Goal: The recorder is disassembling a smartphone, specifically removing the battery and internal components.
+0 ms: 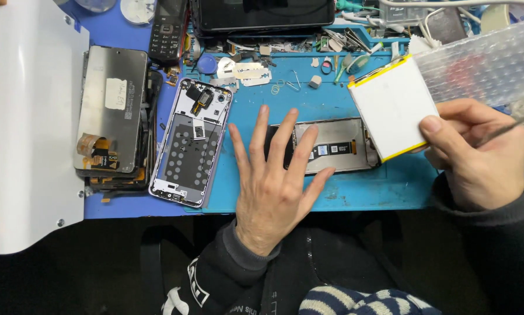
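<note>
Head view: nearest me, a dark sleeve (238, 256) leads to my left hand (273, 181), which lies flat with fingers spread, gripping nothing. Its fingertips rest on a display panel (338, 146) lying face down on the blue work mat (361, 192). My right hand (478, 157) pinches a flat white battery (393, 105) with yellow edging, thumb on top, held tilted above the mat's right side, its lower corner over the panel's right end. Left of the mat's centre lies an opened phone frame (192, 143).

clear bubble bag (484, 61) top rt, dark screen (265, 13) top ctr
</note>
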